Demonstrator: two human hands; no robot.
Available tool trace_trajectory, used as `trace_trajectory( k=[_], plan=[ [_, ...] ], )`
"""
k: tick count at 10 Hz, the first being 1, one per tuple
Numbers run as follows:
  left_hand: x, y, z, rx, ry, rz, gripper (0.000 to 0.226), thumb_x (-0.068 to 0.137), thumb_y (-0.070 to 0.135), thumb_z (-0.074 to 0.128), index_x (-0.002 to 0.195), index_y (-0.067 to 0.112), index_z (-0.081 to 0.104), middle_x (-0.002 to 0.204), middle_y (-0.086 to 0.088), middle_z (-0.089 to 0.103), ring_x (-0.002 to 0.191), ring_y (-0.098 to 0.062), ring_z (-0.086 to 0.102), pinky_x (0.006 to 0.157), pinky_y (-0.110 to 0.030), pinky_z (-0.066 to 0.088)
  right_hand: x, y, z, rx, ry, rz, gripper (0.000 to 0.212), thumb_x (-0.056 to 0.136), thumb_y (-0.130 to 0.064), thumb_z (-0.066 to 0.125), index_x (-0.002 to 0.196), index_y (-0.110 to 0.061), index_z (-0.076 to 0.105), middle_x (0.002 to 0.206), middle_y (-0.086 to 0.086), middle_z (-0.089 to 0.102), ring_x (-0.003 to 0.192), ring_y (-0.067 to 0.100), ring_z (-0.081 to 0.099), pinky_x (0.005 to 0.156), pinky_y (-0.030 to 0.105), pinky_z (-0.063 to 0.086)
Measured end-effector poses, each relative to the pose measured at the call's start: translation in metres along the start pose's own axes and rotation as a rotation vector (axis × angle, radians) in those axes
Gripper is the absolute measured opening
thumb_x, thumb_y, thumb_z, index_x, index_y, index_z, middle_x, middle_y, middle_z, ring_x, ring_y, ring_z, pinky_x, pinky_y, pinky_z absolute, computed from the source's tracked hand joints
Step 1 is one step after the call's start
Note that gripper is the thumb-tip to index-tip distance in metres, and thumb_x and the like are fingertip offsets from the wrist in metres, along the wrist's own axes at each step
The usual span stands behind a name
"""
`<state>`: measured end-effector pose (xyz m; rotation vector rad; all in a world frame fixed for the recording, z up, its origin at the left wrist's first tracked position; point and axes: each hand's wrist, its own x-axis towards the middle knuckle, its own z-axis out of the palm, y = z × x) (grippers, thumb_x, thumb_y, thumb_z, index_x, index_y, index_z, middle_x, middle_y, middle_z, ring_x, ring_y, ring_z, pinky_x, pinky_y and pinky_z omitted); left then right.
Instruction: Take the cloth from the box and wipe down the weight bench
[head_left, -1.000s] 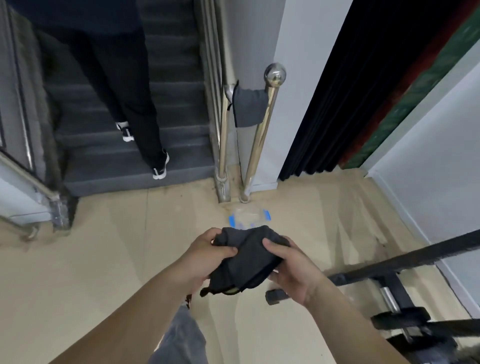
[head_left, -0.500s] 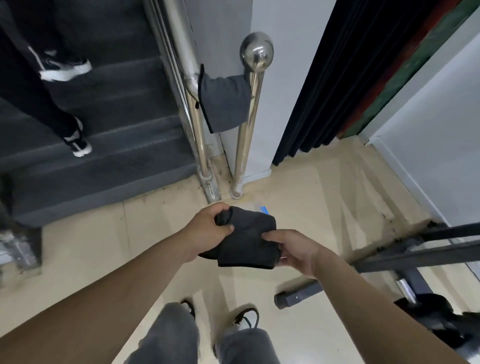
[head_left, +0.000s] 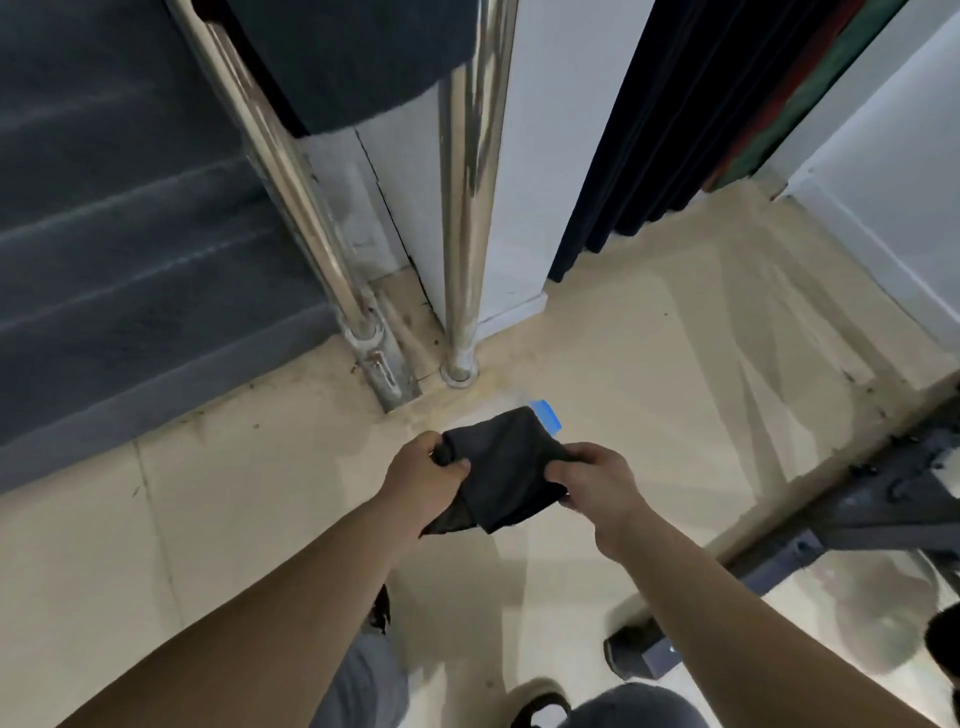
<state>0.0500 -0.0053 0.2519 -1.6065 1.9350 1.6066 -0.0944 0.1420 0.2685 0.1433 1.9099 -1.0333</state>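
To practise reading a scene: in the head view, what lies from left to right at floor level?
Grey carpeted stairs → slanted steel rail post → upright steel post → black curtain → dark metal bench frame.

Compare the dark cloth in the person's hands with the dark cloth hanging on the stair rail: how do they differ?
The held cloth is bunched and folded between the left hand and right hand; the hanging cloth drapes flat from the rail, untouched. The held cloth sits low over the floor; the hanging cloth is higher, cut off by the frame's top. The held cloth looks near black, the hanging cloth bluish. Both are dark, plain fabric.
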Motion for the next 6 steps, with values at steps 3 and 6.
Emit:
trace_trajectory(
  k=[3, 6],
  plan=[
    [0.212, -0.098, 0.100, -0.022, 0.005, 0.056, 0.009, 0.078, 0.024, 0.070, 0.084, 0.018, 0.074, 0.085, -0.006, 0.076, 0.086, -0.028, 0.072, 0.081, -0.045, 0.060, 0.210, 0.095, 0.053, 0.167, 0.151, -0.084, 0.017, 0.090, 0.008, 0.063, 0.093, -0.005, 0.074, 0.092, 0.013, 0.068, 0.081, 0.028, 0.065, 0.084, 0.048, 0.064],
    [0.259, -0.111, 0.116, 0.209, -0.005, 0.033, 0.031, 0.077, 0.020, 0.076, 0.101, 0.014, 0.058, 0.099, 0.000, 0.063, 0.095, -0.023, 0.061, 0.087, -0.035, 0.056, 0.286, 0.123, 0.054, -0.114, 0.303, -0.153, 0.055, 0.092, -0.016, 0.063, 0.145, -0.012, 0.055, 0.137, 0.008, 0.053, 0.104, 0.028, 0.062, 0.084, 0.035, 0.052]
  ],
)
